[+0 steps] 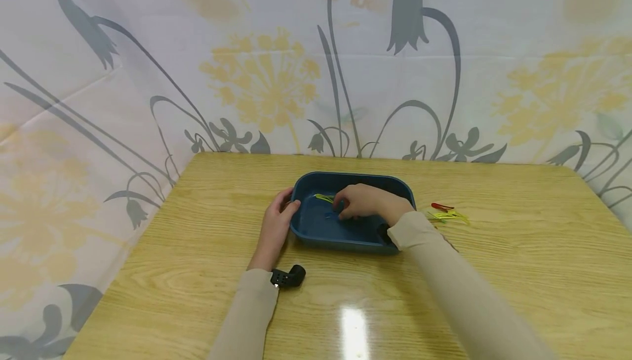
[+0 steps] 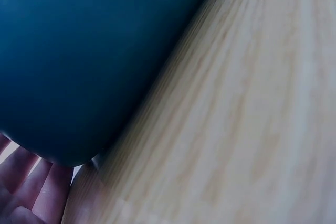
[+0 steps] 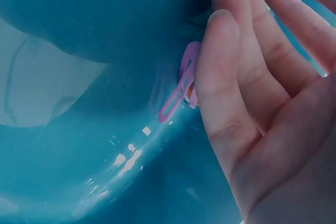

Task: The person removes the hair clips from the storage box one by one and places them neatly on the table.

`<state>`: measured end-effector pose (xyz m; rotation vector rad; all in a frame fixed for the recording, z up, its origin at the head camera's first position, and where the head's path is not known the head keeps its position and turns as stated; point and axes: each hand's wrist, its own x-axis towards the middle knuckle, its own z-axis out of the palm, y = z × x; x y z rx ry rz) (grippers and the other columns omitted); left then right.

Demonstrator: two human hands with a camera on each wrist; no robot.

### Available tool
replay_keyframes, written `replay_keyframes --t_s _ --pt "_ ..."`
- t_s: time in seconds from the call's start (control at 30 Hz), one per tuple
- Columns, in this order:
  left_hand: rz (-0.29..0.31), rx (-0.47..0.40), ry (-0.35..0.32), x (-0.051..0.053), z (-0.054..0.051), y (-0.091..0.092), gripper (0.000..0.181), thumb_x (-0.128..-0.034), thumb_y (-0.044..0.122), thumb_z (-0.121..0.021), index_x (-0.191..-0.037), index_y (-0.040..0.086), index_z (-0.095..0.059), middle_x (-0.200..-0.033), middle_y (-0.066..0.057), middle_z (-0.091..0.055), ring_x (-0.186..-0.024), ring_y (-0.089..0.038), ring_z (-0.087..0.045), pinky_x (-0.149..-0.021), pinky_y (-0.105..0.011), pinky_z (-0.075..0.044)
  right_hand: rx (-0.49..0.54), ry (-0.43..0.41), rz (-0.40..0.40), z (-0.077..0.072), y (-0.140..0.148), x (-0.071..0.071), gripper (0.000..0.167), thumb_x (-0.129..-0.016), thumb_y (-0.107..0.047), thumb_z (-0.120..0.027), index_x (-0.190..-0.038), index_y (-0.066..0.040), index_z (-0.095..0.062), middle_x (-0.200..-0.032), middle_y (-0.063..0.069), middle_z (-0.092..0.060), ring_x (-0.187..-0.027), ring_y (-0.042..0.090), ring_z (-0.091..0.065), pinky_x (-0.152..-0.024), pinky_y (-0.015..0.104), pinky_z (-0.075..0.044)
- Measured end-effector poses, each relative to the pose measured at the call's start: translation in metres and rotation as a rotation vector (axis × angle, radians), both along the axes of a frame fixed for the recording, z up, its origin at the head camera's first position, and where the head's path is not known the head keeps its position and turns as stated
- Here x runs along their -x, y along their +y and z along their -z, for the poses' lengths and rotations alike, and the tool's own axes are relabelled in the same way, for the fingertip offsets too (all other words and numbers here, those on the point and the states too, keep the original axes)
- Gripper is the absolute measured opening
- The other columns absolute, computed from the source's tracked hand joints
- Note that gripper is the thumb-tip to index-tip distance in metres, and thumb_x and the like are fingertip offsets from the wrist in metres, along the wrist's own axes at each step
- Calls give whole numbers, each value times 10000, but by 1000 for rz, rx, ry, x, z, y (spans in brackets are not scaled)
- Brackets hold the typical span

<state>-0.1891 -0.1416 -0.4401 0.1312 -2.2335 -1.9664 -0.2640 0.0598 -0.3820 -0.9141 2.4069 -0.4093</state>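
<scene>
A dark blue tub (image 1: pixel 345 246) stands on the table. At its left end my left hand (image 1: pixel 277 227) grips the rim, thumb over the edge and fingers outside; the left wrist view shows those fingers (image 2: pixel 51 195) against the tub's outer wall (image 2: pixel 100 51). My right hand (image 1: pixel 367 203) reaches down inside, fingers bent and parted from the thumb. Yellow-green clips (image 1: pixel 324 198) and a small blue piece (image 1: pixel 329 215) lie near its fingertips. In the right wrist view a pink clip (image 3: pixel 176 95) shows beside my right hand (image 3: pixel 262 87), partly hidden by it.
Right of the tub, a red clip (image 1: pixel 441 207) and several yellow and green clips (image 1: pixel 451 216) lie on the wooden table (image 1: pixel 533 261). A flower-patterned cloth (image 1: pixel 296 74) hangs behind the table. A black wrist device (image 1: pixel 288 276) is on my left wrist.
</scene>
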Motion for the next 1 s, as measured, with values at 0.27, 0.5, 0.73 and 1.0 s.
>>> replay_keyframes --t_s 0.27,0.5,0.73,1.0 --pt "2 -5 -7 0 0 0 348 -882 243 -546 -1221 167 -525 -1196 -9 -526 -1075 -155 -493 -925 -349 -376 -35 57 -5 -2 -7 -6 230 -831 -189 -630 -1047 -115 -599 -787 -24 -583 -621 103 -551 -614 271 -449" --pt "20 -7 -42 -13 -25 4 376 -898 179 -522 -1261 85 -487 -1238 -83 -501 -1113 -213 -470 -946 -371 -357 -68 93 13 -4 -9 -10 177 -842 -100 -590 -1016 -121 -607 -860 -7 -572 -690 135 -526 -637 292 -438" --pt "21 -12 -63 -14 -28 5 377 -905 171 -513 -1269 80 -478 -1246 -74 -495 -1120 -208 -464 -950 -359 -354 -104 109 17 -4 -10 -10 206 -836 -101 -576 -1039 -111 -609 -906 0 -579 -717 135 -519 -662 294 -437" --pt "31 -20 -43 -14 -27 5 371 -901 167 -520 -1259 77 -487 -1237 -83 -502 -1113 -211 -470 -945 -364 -358 -78 146 -9 -14 -13 -11 220 -854 -106 -545 -1054 -113 -636 -994 16 -603 -798 140 -546 -719 303 -451"
